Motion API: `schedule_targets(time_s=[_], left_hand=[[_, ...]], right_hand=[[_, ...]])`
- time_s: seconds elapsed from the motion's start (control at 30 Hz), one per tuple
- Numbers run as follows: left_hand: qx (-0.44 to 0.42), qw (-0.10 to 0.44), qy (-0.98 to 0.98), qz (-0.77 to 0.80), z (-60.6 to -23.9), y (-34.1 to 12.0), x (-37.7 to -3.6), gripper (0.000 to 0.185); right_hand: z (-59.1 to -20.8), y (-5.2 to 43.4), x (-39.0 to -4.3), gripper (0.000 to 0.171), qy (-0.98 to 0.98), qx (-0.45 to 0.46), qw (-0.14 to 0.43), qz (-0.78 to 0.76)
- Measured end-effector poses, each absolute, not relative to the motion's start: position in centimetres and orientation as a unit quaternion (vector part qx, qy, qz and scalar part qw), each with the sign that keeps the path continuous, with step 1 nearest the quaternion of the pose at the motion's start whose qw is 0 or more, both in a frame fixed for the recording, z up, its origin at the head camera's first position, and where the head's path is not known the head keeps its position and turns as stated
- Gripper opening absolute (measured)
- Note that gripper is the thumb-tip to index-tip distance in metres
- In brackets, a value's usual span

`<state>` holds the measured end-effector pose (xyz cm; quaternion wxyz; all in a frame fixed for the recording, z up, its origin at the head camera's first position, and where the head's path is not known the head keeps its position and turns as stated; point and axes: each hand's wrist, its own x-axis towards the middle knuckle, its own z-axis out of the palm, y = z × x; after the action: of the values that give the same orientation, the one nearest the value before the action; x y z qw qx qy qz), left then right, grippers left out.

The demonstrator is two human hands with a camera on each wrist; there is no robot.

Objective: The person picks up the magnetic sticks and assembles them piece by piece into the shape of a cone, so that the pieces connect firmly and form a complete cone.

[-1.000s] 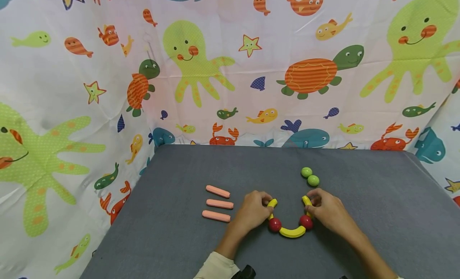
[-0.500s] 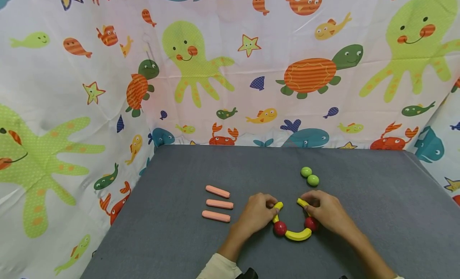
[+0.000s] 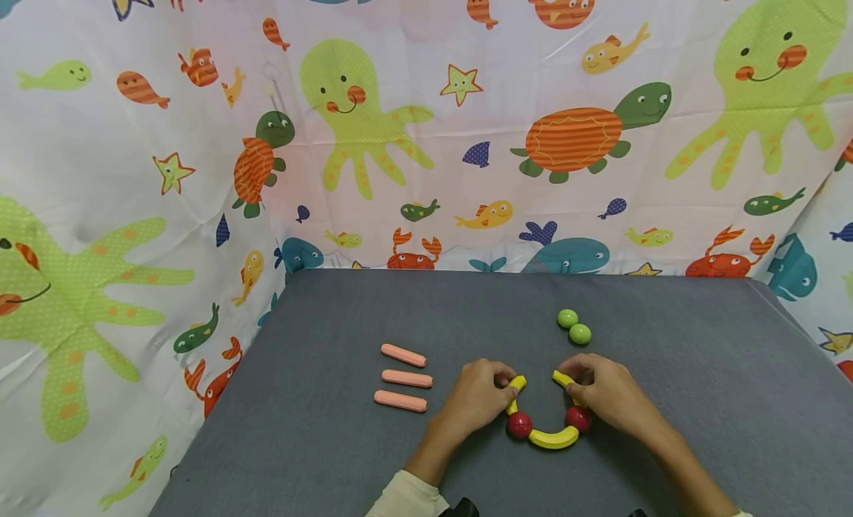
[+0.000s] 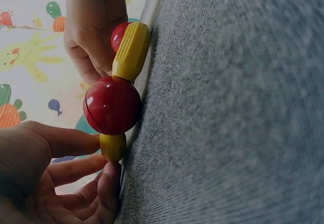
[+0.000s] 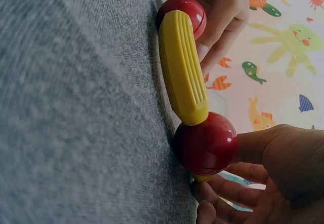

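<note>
In the head view, yellow curved rods and red balls join into a U on the grey table. My left hand pinches the left curved rod between thumb and fingers. The right curved rod is pinched by my right hand. Below them, a left red ball and a right red ball touch the ends of the bottom curved rod. The left wrist view shows the gripped left rod end-on under its ball, and the right wrist view shows ridges along the bottom rod.
Left of the hands lie several parallel pink sticks: a top one, a middle one and a lower one. Two green balls sit behind the right hand. A curtain with sea animals hangs along the table's back edge.
Both hands keep their pinch. The U has shifted right and slightly towards the person, and the free upper ends of its two side rods have come closer together.
</note>
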<state>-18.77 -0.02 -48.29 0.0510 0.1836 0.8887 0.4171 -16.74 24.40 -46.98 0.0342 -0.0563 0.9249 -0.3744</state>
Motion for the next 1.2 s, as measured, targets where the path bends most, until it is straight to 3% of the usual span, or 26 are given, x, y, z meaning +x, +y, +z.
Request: schedule_targets(time_s=[0.7,1.2], left_hand=[[0.198,0.044,0.88,0.429,-48.1,0.6,-19.4,0.022],[0.244,0.034,0.841,0.482,-46.7,4.6,-24.0,0.026]], right_hand=[[-47.3,24.8,-16.8,0.022,0.928,-0.042,0.035,-0.368],[-47.3,24.6,-17.0,0.022,0.927,-0.05,0.034,-0.37]])
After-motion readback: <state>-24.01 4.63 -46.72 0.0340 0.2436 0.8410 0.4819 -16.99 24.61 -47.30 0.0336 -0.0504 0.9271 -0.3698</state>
